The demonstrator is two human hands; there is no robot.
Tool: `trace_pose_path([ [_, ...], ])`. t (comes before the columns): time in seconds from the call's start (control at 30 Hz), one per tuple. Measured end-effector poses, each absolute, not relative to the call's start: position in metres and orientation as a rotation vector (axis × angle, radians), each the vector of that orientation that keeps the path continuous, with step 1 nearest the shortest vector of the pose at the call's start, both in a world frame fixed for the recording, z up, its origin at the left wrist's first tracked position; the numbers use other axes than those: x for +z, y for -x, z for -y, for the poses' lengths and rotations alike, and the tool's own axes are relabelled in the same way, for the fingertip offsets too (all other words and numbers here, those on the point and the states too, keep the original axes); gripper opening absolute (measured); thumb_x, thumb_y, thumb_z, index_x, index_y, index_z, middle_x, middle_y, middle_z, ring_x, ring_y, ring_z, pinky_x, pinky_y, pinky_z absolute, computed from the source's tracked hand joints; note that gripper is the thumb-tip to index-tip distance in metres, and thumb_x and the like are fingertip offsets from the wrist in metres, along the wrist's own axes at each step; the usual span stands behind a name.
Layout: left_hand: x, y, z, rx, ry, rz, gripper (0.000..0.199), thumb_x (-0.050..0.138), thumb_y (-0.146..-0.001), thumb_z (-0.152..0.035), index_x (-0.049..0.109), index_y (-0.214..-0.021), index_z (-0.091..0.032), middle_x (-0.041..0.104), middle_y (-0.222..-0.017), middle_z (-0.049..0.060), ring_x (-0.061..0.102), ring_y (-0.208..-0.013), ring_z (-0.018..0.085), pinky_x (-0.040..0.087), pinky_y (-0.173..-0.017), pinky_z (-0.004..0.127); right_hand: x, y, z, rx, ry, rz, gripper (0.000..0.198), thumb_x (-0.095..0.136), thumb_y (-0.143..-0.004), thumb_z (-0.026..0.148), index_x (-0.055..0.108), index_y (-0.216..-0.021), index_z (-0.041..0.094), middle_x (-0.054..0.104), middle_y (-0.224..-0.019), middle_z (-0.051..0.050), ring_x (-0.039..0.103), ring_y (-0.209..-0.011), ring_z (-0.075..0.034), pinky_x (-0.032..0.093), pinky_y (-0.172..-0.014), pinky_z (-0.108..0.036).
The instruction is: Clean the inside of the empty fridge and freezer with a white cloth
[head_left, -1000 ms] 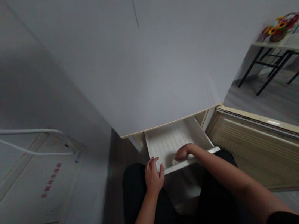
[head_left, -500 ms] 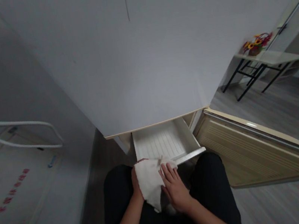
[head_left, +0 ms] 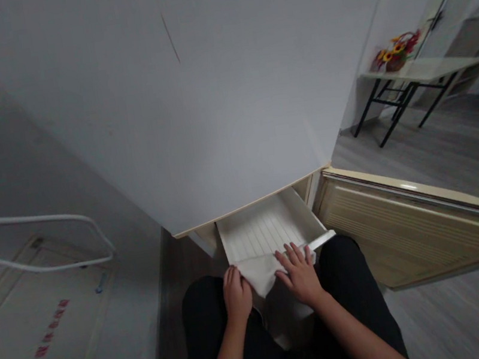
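A white cloth (head_left: pixel 259 272) is draped over the front edge of a pulled-out white drawer (head_left: pixel 265 224) with a ribbed bottom. My left hand (head_left: pixel 238 295) is closed at the drawer's left front corner, its fingers curled over the cloth's left end. On the right part of the cloth lies my right hand (head_left: pixel 300 273), fingers spread along the drawer front and thumb pointing left. A bit of cloth shows beyond its fingers. The drawer holds nothing visible.
A cabinet-like white unit with a pale top (head_left: pixel 229 114) houses the drawer. Its ribbed beige door (head_left: pixel 410 225) stands open at right. A white metal bar (head_left: pixel 46 219) juts in at left. Flowers (head_left: pixel 398 51) sit on a table (head_left: pixel 431 69) behind.
The cloth has gone from hanging between my hands to lying across the drawer's front edge. My hands have moved further apart, and the view has shifted slightly.
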State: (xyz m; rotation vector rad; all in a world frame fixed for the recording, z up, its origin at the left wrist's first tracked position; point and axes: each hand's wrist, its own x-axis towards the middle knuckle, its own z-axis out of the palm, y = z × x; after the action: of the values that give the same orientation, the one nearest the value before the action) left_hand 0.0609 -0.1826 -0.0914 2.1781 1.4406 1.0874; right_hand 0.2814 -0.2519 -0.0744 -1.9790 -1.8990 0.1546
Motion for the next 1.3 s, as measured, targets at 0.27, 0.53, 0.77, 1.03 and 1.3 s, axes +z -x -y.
trace_pose_path([
  [0.27,-0.086,-0.055,0.187,1.119,-2.181,-1.37,0.025,0.04,-0.098,-0.022,0.065,-0.093,-0.024,0.072,-0.113,0.008,0.06,-0.122,0.027,0.049,-0.105,0.051,-0.049,-0.356,0.24,0.157,2.288,1.54,0.051,0.061,-0.097,0.043,0.053,-0.141,0.02,0.049,-0.148,-0.013,0.049,-0.134,-0.031,0.04,-0.112,-0.059],
  [0.53,-0.083,-0.062,0.18,1.13,-2.181,-1.394,0.024,0.044,-0.096,-0.023,0.066,-0.087,-0.024,0.073,-0.102,0.007,0.062,-0.114,0.028,0.049,-0.102,0.05,-0.087,-0.283,0.263,0.134,1.877,1.948,0.051,0.042,-0.101,0.023,0.046,-0.152,0.028,0.039,-0.161,-0.009,0.028,-0.152,-0.028,0.025,-0.121,-0.058],
  [0.77,-0.086,-0.06,0.186,1.107,-2.126,-1.43,0.026,0.043,-0.098,-0.026,0.068,-0.088,-0.024,0.074,-0.099,0.006,0.059,-0.121,0.027,0.049,-0.105,0.048,-0.111,-0.221,0.26,0.233,1.529,2.197,0.074,0.057,-0.09,0.027,0.031,-0.16,0.025,0.029,-0.165,-0.014,0.022,-0.153,-0.034,0.021,-0.12,-0.061],
  [1.03,-0.086,-0.06,0.189,1.092,-2.179,-1.406,0.03,0.043,-0.099,-0.028,0.07,-0.091,-0.021,0.075,-0.098,0.006,0.06,-0.122,0.027,0.049,-0.106,0.047,-0.099,-0.235,0.254,0.238,1.421,2.198,0.068,0.058,-0.091,0.028,0.038,-0.156,0.026,0.044,-0.155,-0.011,0.033,-0.144,-0.029,0.019,-0.122,-0.053],
  [1.3,-0.084,-0.063,0.19,1.096,-2.191,-1.455,0.027,0.044,-0.099,-0.028,0.069,-0.093,-0.021,0.076,-0.104,0.007,0.06,-0.127,0.025,0.05,-0.103,0.043,-0.076,-0.265,0.242,0.302,1.472,2.207,0.058,0.065,-0.088,0.033,0.052,-0.143,0.025,0.062,-0.125,-0.01,0.051,-0.117,-0.026,0.027,-0.119,-0.048],
])
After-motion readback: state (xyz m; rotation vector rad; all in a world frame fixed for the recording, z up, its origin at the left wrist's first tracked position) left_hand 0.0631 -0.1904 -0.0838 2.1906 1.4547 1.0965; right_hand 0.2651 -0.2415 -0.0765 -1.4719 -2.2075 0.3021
